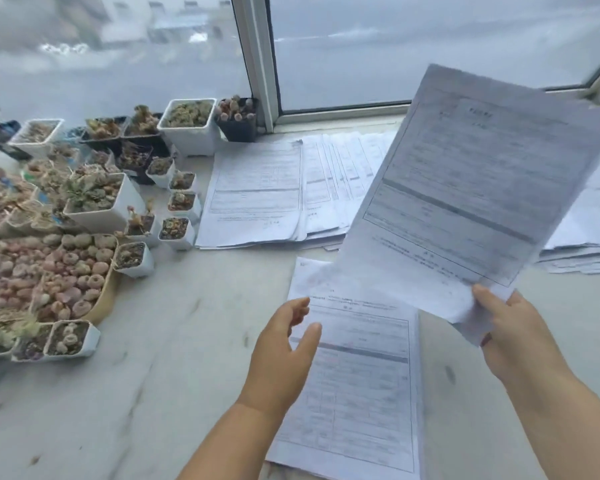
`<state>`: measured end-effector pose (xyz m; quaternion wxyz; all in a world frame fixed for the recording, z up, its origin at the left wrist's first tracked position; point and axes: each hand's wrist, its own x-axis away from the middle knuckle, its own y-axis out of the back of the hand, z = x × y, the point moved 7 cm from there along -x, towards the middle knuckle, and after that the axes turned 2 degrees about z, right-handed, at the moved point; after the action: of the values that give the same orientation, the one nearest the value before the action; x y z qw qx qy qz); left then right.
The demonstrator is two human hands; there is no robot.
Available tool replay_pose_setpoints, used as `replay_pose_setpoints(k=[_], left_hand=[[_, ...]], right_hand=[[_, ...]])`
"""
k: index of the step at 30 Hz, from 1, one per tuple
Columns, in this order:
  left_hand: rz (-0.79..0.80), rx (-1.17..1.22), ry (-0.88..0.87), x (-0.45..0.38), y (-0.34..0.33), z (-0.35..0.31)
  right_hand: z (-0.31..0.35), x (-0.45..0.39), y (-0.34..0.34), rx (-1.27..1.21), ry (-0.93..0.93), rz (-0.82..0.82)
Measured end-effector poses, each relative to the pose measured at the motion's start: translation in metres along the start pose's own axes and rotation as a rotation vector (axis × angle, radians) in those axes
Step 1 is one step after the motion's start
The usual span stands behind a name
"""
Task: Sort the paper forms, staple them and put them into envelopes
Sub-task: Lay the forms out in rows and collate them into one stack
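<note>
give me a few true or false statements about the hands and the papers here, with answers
1. The right hand holds a raised form by its lower edge. True.
2. The left hand grips a stapler. False: it is open, over the near pile of forms.
3. More forms lie by the window, right of the plant pots. True.
4. The raised form lies flat on the marble sill. False: it is held up in the air.

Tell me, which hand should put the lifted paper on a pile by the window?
Probably the right hand. It already pinches the lifted sheet by its lower corner, raised over the spread piles near the window. The left hand is open over the near stack and holds nothing.
</note>
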<state>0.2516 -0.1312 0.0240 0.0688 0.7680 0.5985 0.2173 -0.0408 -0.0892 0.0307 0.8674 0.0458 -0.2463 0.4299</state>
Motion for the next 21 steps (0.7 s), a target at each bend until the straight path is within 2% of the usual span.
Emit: replay_pose_setpoints(k=[7,11,14,18,21], left_hand=[[-0.068,-0.311,-0.085,-0.065,0.025,-0.006],[-0.064,-0.49,-0.159,-0.108,0.037,-0.014],[-0.019,-0.614,-0.241,-0.146,0.034,-0.014],[0.062,-0.646,-0.274,-0.188,0.018,-0.008],[0.058,-0.617,-0.305,-0.206,0.004,-0.01]], right_hand=[[0.023,-0.104,-0.04,-0.258,-0.08,-0.065],[0.044,-0.13,-0.076,-0.318,-0.151,-0.077],[0.05,-0.141,-0.104,-0.342,-0.145,-0.024],[0.04,-0.152,-0.137,-0.337,-0.156,0.061],[0.025,-0.157,-0.161,-0.32,-0.222,0.116]])
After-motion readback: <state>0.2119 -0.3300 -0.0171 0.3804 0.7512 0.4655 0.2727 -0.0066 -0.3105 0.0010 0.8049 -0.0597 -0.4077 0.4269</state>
